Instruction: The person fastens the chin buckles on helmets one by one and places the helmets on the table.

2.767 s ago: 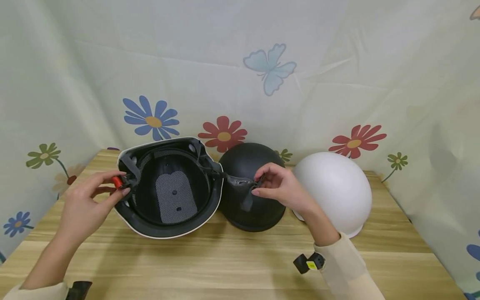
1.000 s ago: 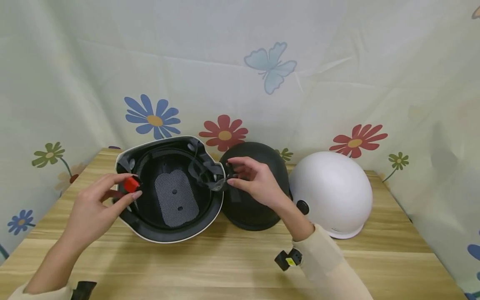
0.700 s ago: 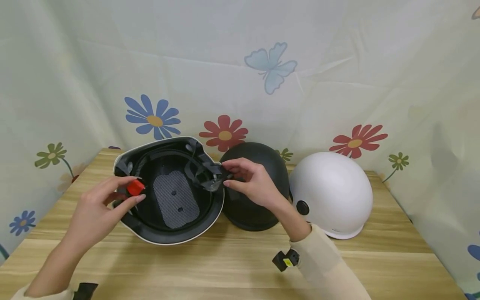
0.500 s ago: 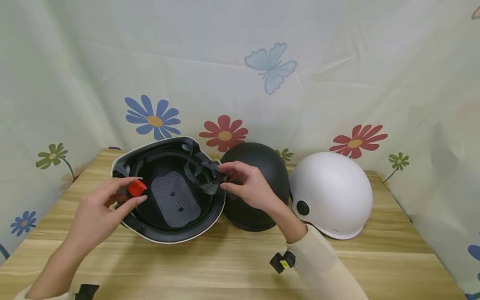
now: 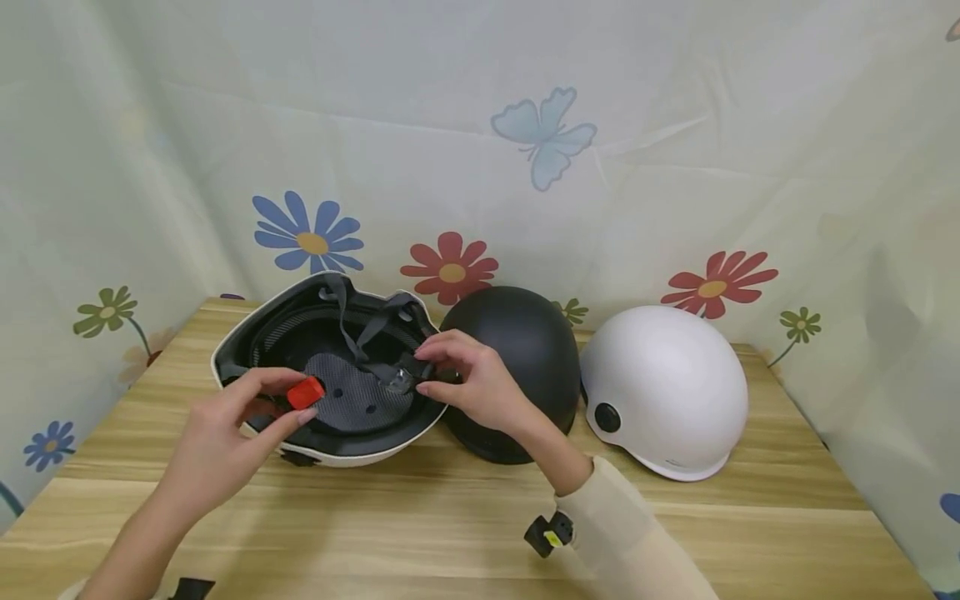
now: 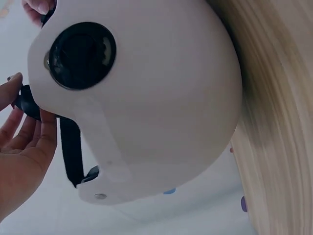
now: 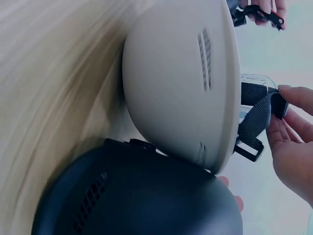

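Note:
A white helmet lies on its crown at the left, with its black padded inside facing up and tilted. My left hand pinches a red buckle on the chin strap between thumb and fingers, over the near left rim. At the right rim my right hand pinches the other dark strap end; its tip is partly hidden by the fingers. Grey webbing runs from the back of the helmet towards that hand. The two strap ends are apart, both above the helmet's opening.
A black helmet stands crown up, close against the held helmet's right side. To its right stands another white helmet, crown up, with a black round piece on its side. All rest on a wooden table before a flowered cloth.
My right hand has moved left with its strap end, and my left hand has moved right with the red buckle. The gap between them has narrowed. The held helmet has turned and tilted.

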Demonstrator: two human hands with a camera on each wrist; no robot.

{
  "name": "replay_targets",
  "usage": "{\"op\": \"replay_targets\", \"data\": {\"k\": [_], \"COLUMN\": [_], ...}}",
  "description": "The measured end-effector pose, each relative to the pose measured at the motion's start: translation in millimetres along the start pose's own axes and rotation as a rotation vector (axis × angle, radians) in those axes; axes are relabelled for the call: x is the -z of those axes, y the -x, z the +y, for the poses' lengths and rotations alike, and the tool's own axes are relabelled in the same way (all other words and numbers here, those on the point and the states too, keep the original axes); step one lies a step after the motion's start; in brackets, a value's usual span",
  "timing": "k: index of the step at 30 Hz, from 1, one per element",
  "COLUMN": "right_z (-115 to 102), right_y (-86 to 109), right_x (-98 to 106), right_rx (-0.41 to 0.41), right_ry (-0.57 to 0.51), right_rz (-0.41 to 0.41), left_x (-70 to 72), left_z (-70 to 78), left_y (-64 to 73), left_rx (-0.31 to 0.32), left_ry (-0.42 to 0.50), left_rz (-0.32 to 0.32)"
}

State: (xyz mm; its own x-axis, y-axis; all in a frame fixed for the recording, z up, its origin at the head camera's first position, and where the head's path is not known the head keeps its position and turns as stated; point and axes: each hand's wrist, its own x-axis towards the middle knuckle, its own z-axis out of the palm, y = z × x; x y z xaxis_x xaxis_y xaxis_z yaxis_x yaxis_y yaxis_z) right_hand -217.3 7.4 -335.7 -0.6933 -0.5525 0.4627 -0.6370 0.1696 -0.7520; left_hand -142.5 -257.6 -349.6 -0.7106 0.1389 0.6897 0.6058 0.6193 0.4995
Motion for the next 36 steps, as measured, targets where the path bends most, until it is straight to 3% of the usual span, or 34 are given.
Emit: {"op": "replay_targets", "data": {"k": [8, 25, 36], "right_z": [-4.3, -3.7, -2.8], "right_y": [0.9, 3.8, 3.1], "right_x": [-11.9, -19.8, -20.4], "right_rx": [-0.023, 0.036, 0.034], "right_ry": [0.083, 0.089, -0.009], "right_rz": [-0.086, -0.103, -0.123], "left_x": [-16.4, -31.4, -32.2], "left_z": [3.0, 5.9, 5.3], "left_y": [5.2, 5.5, 4.8], "left_rx": [-0.011, -0.024, -0.018], "left_ry": [0.021, 0.053, 0.001], "left_rz": [-0.032, 0.005, -0.004]}}
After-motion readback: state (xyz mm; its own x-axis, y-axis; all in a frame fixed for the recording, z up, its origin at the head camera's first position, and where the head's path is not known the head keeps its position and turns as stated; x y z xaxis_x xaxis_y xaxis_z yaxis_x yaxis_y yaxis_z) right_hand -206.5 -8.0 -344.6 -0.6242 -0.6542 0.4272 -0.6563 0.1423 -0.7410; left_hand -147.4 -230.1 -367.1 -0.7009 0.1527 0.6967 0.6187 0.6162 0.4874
